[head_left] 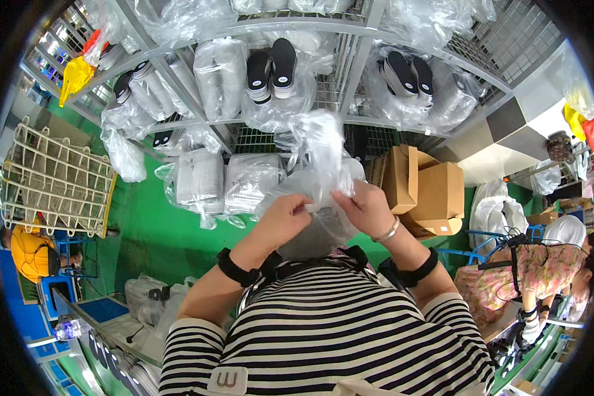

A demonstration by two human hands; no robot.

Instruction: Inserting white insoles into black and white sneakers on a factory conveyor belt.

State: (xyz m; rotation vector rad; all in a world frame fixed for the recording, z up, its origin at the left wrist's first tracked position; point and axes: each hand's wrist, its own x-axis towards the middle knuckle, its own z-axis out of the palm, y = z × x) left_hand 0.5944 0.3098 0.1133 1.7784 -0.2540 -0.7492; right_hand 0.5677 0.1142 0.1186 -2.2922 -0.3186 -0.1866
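Both hands are in front of my body, gripping a clear plastic bag (319, 142). My left hand (284, 221) is closed on the bag's left side, fingers curled inward. On its right side my right hand (368, 210) pinches the film between thumb and fingers. The bag's gathered upper part stands up beyond my hands, and its wider part hangs below them, close to my striped shirt. What the bag contains cannot be made out. Just beyond and left of my left hand lie plastic-wrapped stacks of pale insoles (198, 179).
Ahead stands a grey metal rack (290, 25) with bagged insoles, including black-topped ones (284, 63). Open cardboard boxes (435, 191) sit to the right. A wire rack (56, 178) stands at far left on the green floor. People sit at both sides, one in a floral top (541, 270).
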